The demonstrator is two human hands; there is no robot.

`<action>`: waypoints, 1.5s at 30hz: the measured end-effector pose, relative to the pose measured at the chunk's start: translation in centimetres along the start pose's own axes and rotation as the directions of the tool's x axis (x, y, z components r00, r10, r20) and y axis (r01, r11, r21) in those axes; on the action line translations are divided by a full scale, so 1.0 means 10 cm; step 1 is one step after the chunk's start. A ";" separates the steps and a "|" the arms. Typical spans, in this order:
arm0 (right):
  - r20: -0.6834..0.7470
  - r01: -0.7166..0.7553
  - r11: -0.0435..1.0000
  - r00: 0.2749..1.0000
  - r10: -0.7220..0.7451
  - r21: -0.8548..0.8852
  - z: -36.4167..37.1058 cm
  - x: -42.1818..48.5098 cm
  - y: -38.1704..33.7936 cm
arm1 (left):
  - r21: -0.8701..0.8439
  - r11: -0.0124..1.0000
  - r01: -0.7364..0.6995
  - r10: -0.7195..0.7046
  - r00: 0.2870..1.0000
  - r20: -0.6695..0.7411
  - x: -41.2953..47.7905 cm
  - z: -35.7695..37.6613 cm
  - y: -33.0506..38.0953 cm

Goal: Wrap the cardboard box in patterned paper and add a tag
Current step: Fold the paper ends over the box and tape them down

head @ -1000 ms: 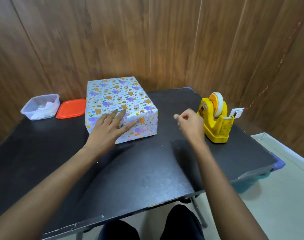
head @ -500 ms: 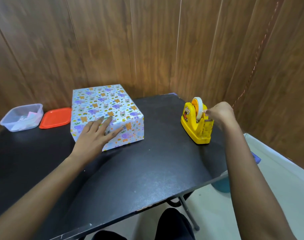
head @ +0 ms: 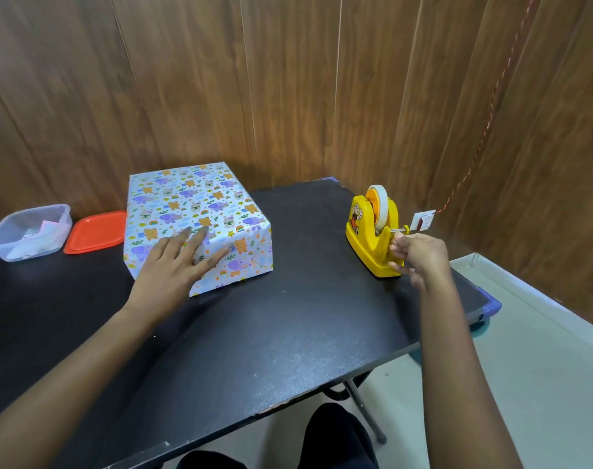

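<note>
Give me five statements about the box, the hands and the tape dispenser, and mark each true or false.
1. The left hand lies flat on the wrapped box. True.
2. The right hand is at the yellow tape dispenser. True.
3. The orange lid sits on the clear container. False: it lies beside it on the table.
4. The box shows bare cardboard. False: patterned paper covers it.
5. The dispenser stands left of the box. False: right.

Box point(head: 190, 211) on worktop point(head: 288, 333); lid point(head: 97, 231) and tub point(head: 28, 231) to its left, tape dispenser point(head: 373, 238) well right.
</note>
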State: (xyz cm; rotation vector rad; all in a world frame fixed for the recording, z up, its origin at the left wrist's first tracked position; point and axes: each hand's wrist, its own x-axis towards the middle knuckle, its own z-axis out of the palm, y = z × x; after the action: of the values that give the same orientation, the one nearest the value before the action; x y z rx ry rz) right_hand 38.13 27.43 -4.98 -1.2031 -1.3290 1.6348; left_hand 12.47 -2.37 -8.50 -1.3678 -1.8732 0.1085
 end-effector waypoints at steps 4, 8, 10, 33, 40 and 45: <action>-0.032 -0.025 0.972 0.999 0.034 0.232 0.11 -0.07 0.06 | 0.000 1.000 0.003 -0.003 1.000 -0.003 0.00 0.01 -0.01; -0.019 -0.080 0.921 0.995 0.094 0.382 0.19 -0.11 0.09 | -0.008 1.000 -0.001 0.001 1.000 -0.014 0.00 0.01 0.00; -0.011 -0.101 0.897 0.993 0.117 0.430 0.21 -0.11 0.05 | -0.020 1.000 -0.001 0.001 1.000 -0.007 0.00 0.00 -0.01; 0.669 -0.344 0.934 0.717 0.193 0.100 2.15 -1.62 0.81 | -0.141 0.977 0.161 -0.150 0.985 0.084 -0.24 -0.19 -0.35; 0.597 -0.352 0.914 0.784 0.170 0.201 2.48 -1.75 0.86 | -0.222 0.970 0.100 -0.077 0.991 0.107 -0.23 -0.18 -0.44; 0.557 -0.395 0.893 0.801 0.219 0.217 2.65 -1.81 0.88 | -0.254 0.961 0.107 -0.090 0.993 0.076 -0.21 -0.21 -0.42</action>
State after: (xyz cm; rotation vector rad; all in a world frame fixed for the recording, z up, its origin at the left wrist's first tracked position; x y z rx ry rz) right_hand 19.26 0.27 -8.36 -0.8317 -1.1263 2.4455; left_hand 10.76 -6.61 -6.16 -1.4538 -2.0610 -0.1495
